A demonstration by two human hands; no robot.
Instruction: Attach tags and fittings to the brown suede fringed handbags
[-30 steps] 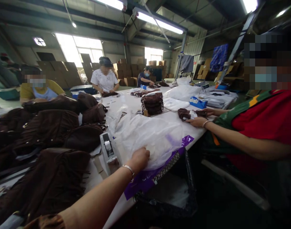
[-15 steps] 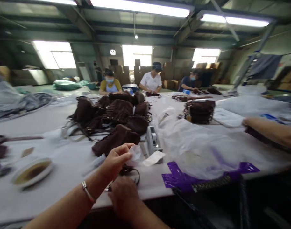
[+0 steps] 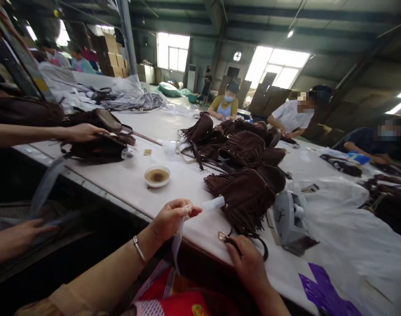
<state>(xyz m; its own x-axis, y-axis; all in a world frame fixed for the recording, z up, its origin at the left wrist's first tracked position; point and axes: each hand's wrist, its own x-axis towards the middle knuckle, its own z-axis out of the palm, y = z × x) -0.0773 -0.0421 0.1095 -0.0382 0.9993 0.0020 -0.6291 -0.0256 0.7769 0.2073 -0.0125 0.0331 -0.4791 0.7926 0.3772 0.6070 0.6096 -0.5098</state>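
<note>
My left hand point(image 3: 172, 220), with a bangle at the wrist, pinches a strip of thin white translucent wrapping point(image 3: 177, 245) that hangs below the fingers. My right hand point(image 3: 249, 263) is closed around a dark brown strap point(image 3: 263, 249) by the table's front edge, and its metal buckle point(image 3: 222, 236) pokes out beside the thumb. Behind the hands lies a brown fringed bag point(image 3: 245, 193). From its near side a white-wrapped piece point(image 3: 214, 202) sticks out toward my left fingers. A grey tape dispenser point(image 3: 292, 219) stands right of the bag.
More brown bags point(image 3: 240, 142) are heaped behind. A white dish of brown liquid point(image 3: 157, 176) and a small tan square point(image 3: 147, 152) sit to the left. At far left a co-worker's hand point(image 3: 85, 131) rests on another bag. Purple tape point(image 3: 328, 289) and plastic sheeting point(image 3: 345, 228) lie right.
The view has swung left, bringing a co-worker's hands and bag into sight. My left hand has moved away from the tape dispenser, and the strap's buckle now shows at my right hand.
</note>
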